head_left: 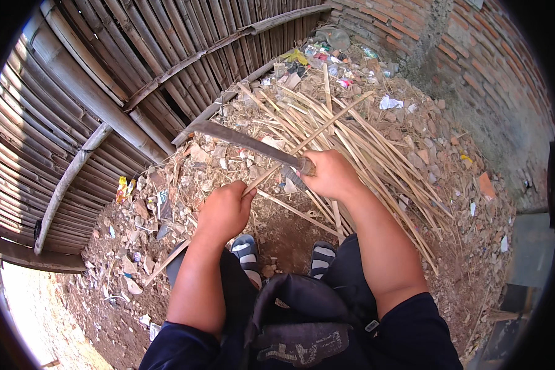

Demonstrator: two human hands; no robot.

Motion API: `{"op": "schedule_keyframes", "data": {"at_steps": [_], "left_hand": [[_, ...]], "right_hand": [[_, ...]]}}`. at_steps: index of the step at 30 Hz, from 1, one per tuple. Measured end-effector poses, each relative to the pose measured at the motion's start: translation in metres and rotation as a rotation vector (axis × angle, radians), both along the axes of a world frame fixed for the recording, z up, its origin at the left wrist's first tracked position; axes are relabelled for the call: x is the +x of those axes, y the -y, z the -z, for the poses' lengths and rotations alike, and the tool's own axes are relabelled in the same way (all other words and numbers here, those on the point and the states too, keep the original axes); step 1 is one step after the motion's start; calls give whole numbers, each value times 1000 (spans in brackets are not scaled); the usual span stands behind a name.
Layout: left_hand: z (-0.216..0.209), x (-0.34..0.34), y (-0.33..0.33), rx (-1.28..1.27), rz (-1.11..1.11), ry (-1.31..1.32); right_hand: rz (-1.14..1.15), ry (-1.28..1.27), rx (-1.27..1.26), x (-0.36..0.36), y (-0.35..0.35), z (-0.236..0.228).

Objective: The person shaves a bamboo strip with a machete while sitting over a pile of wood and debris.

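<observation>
A long split bamboo strip (pixel 345 110) slants from beside my left knee up over the pile ahead. My left hand (pixel 225 209) is closed around it near its middle. In my right hand (pixel 330 174) is the handle of a machete, whose long dark blade (pixel 246 141) points up and to the left. The blade crosses the strip close to the handle; whether the two touch I cannot tell. Beyond my hands, a heap of pale bamboo strips (pixel 376 154) lies fanned out on the ground, some of it hidden behind my right hand and forearm.
A bamboo wall (pixel 160 55) with thick poles stands at the left, and a brick wall (pixel 493 55) at the right. Broken brick, dry straw and litter cover the ground (pixel 148 228). Bright wrappers (pixel 124 189) lie by the bamboo wall. My sandalled feet (pixel 246 256) are below my hands.
</observation>
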State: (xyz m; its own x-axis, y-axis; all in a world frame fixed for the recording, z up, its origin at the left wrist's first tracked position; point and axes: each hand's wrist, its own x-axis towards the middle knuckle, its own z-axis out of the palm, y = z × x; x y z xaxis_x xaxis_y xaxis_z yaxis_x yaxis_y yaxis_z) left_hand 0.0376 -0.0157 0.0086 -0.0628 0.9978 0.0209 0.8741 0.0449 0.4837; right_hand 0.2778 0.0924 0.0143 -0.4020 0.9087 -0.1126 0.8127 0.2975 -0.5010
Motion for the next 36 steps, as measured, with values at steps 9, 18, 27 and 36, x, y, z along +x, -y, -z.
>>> {"op": "schedule_keyframes", "data": {"at_steps": [9,18,27,36], "left_hand": [[2,-16,0,1,58,54],[2,-11,0,-99,71,28],[3,-12,2,-26,99,28],[1,-13,4,-42,97,36]], "right_hand": [[173,-295,-64,29,-30,22],[16,-243,-141,21,-30,35],[100,-175,-191,21,-32,24],[-54,75,-52,1,-2,-9]]}}
